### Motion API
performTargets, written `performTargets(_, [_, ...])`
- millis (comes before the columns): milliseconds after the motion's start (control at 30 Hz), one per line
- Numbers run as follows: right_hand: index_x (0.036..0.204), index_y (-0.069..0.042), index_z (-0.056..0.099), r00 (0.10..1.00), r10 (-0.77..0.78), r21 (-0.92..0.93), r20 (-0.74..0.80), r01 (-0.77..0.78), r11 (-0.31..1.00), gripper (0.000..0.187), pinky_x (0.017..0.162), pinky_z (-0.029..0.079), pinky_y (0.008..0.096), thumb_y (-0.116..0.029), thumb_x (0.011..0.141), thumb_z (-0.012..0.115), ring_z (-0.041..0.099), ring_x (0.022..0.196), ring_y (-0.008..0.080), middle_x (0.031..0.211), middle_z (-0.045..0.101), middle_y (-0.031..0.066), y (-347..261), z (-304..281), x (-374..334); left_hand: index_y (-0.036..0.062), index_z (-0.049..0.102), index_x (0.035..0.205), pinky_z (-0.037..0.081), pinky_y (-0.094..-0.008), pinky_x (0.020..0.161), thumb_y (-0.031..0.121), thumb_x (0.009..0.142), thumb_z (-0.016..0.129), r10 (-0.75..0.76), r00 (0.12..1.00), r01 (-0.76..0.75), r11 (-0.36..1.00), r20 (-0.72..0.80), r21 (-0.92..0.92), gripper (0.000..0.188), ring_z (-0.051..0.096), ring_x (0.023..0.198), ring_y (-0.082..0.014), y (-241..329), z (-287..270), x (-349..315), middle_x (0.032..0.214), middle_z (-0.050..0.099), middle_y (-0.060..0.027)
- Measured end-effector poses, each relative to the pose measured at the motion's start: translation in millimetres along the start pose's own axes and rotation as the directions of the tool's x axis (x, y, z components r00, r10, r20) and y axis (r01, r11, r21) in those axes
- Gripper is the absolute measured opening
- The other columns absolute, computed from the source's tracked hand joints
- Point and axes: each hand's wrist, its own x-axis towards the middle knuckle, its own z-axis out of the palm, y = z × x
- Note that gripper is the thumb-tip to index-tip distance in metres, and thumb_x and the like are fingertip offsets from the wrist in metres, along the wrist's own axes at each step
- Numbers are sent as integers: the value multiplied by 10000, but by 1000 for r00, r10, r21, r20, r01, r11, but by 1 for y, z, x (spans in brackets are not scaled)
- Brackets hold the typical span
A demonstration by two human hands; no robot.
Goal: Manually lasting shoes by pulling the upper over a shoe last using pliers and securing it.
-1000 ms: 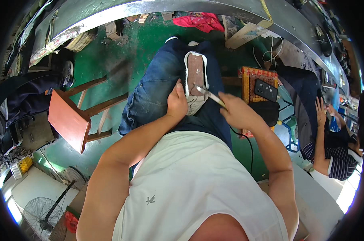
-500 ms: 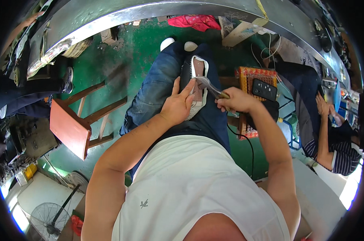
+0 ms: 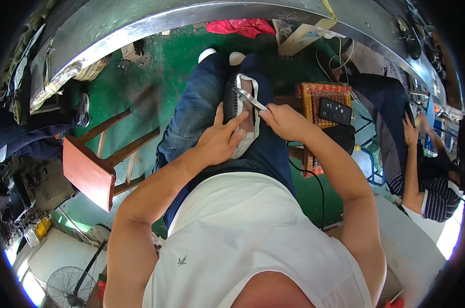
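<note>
Across my thighs lies a shoe (image 3: 248,124), its pinkish-brown bottom facing up inside a white rim, with a dark side showing on the left. My left hand (image 3: 222,139) rests on its left and near part, fingers spread and stretched out, the index fingertip on the bottom. My right hand (image 3: 288,122) is closed around a silvery metal hand tool (image 3: 251,98). The tool's narrow head reaches left across the shoe's far half, over its dark left edge. My fist hides the handle, and whether the head touches the shoe I cannot tell.
A beaded seat (image 3: 314,94) with a black phone-like device (image 3: 335,112) stands right of my legs. A reddish stool (image 3: 88,167) lies tipped at left. A metal-edged bench (image 3: 191,23) curves across the far side. A co-worker in a striped shirt (image 3: 437,200) sits at right.
The tool has swung left and farther from me, its head now over the shoe's left edge. My right hand has moved left, and my left hand slightly left and nearer.
</note>
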Motion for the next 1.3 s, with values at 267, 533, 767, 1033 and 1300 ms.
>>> performTargets(267, [934,27,596,997,32,84,74,-38,996,437,711,506,464,-374,1051,467,659,782,391,785,652,237,-18,22,-46,-108,194,1537,381,-363,1137,284,896,711,-133,981,64,910,-143,-409,912,441,1399,-409,-17,21,-19,1510,367,-362])
performTargets(533, [985,23,613,984,173,553,-49,-118,825,428,677,506,321,-374,1064,476,635,704,163,783,654,96,3,35,-82,48,189,1588,507,-419,982,167,761,792,-197,978,199,979,70,-34,1030,646,1125,-425,26,-38,-24,1236,637,-304])
performTargets(767, [1122,10,598,955,288,763,-65,-138,631,308,687,499,283,-278,1041,528,614,756,115,890,645,60,1,26,-96,62,450,1342,561,-334,855,-11,676,875,230,850,-449,785,-473,-426,794,699,983,-212,54,-124,-29,1059,699,-139])
performTargets(1033, [1166,-4,595,977,97,662,-188,53,747,274,719,498,299,-200,976,618,587,775,119,884,638,51,-1,35,-99,-49,608,1197,570,-321,752,214,802,859,-121,988,23,733,-97,-679,537,688,854,-164,40,-110,69,1009,714,-100])
performTargets(1300, [1227,34,580,998,38,302,58,-54,952,349,805,505,400,-149,934,623,617,815,352,886,638,206,-32,-1,-89,2,674,1142,559,-458,808,260,926,635,-45,960,-3,985,-277,-173,339,697,899,-387,14,-23,-11,950,700,-250])
